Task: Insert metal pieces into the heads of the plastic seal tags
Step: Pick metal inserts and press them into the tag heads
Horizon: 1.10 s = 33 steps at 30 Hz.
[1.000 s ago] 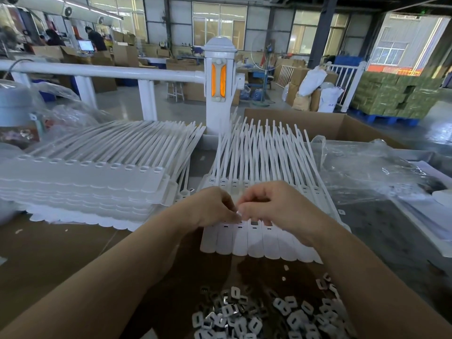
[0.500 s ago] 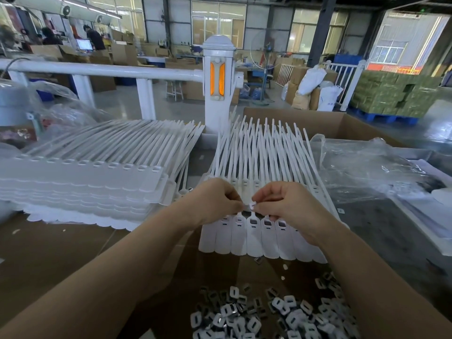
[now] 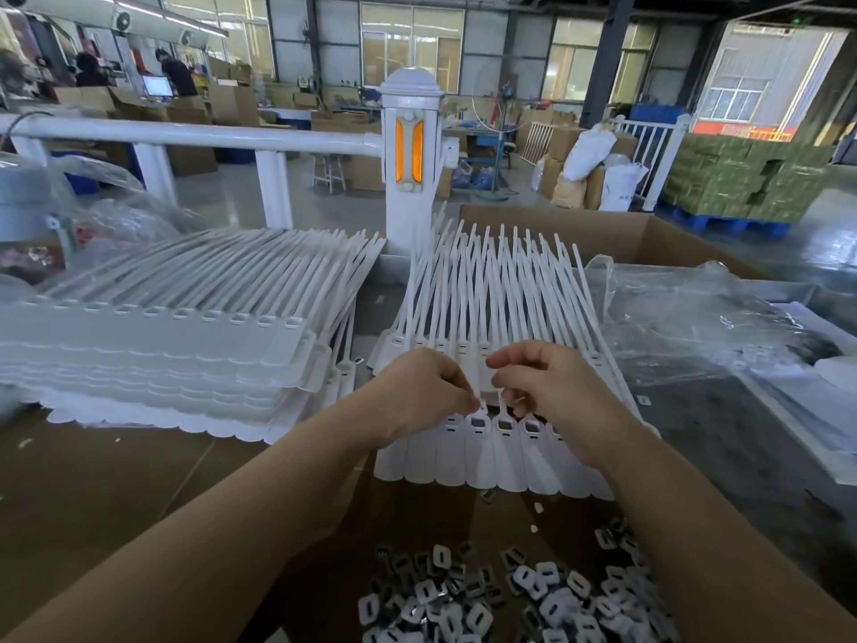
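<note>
Between my hands: left hand point(image 3: 419, 394) and right hand point(image 3: 552, 394) meet over one head slot; fingers curled, pinching something small. I can't tell if it's a metal piece.
Seal tags: strip of seal tags point(image 3: 491, 452) lies directly beneath the hands on the tabletop point(image 3: 92, 484), heads toward me, tails running away.
Nearer hand: my left fingertips touch the working slot.
Metal pieces: pile of metal pieces point(image 3: 510, 596) close below the wrists.
Further left: stacked tags point(image 3: 162, 359).
Writing: none legible to me.

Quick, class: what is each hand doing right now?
Left hand: pinching a small piece at a seal tag head.
Right hand: fingers curled; contents cannot be told.
</note>
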### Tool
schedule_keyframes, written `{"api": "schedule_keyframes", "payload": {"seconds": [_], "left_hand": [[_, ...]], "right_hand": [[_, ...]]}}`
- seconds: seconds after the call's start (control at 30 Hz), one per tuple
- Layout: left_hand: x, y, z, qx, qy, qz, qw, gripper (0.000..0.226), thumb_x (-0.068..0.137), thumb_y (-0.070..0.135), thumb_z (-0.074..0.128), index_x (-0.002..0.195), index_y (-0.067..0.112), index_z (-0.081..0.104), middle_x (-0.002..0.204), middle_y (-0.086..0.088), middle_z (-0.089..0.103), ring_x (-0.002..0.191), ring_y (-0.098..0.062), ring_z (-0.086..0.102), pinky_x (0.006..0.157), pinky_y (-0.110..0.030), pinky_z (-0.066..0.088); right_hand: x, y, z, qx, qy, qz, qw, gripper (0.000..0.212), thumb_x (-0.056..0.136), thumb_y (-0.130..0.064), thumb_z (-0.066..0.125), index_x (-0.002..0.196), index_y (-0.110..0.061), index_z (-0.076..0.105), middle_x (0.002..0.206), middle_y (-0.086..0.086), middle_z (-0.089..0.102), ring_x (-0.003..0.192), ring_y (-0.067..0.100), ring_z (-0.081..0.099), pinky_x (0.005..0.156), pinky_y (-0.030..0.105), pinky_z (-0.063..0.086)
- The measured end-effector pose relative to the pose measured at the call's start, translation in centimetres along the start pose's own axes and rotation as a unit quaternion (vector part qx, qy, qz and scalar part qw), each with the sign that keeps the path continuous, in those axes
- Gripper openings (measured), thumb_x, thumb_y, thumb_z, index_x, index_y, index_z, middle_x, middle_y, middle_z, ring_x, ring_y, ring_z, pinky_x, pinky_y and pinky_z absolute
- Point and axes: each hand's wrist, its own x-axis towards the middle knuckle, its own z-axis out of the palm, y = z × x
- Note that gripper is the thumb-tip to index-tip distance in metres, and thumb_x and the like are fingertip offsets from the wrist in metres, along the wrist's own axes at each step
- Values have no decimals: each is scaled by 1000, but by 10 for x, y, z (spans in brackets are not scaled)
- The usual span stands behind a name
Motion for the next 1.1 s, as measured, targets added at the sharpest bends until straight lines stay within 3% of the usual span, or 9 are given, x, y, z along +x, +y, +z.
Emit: {"api": "schedule_keyframes", "payload": {"seconds": [0.33, 0.77, 0.87, 1.0, 1.1], "left_hand": [[9, -1, 6, 46, -21, -37, 998, 18, 81, 29, 76, 68, 27, 64, 65, 13, 61, 65, -2, 57, 52, -17, 39], [13, 0, 10, 58, -7, -75, 995, 16, 77, 29, 78, 79, 20, 64, 82, 1, 65, 79, -14, 60, 65, -26, 49], [13, -1, 12, 39, 2, -81, 996, 17, 74, 27, 79, 78, 22, 63, 84, 1, 65, 83, -15, 60, 71, -30, 51], [13, -4, 6, 34, 2, -82, 996, 20, 71, 29, 81, 84, 22, 68, 88, 1, 69, 89, -17, 63, 87, -38, 55], [12, -9, 2, 39, 10, -72, 997, 10, 76, 24, 75, 82, 21, 68, 83, 2, 67, 84, -15, 62, 81, -34, 55]], "right_hand": [[0, 1, 3, 19, 8, 9, 1000, 17, 92, -3, 60, 99, -15, 70, 93, 14, 69, 67, 14, 59, 59, 22, 50], [0, 0, 4, -2, -2, 2, 1000, 16, 94, -7, 60, 100, -18, 70, 88, 7, 71, 69, 12, 60, 61, 23, 51], [-3, -6, 2, -42, -49, -25, 998, 15, 93, -9, 61, 93, -19, 71, 75, 0, 71, 59, 4, 59, 53, 16, 47], [-10, -16, 1, -113, -168, -82, 976, 12, 90, -7, 65, 89, -18, 69, 68, -2, 71, 61, 1, 62, 52, 9, 43], [-16, -25, -3, -131, -267, -94, 950, 10, 89, -10, 68, 88, -19, 69, 71, -1, 72, 65, 4, 65, 56, 13, 45]]}}
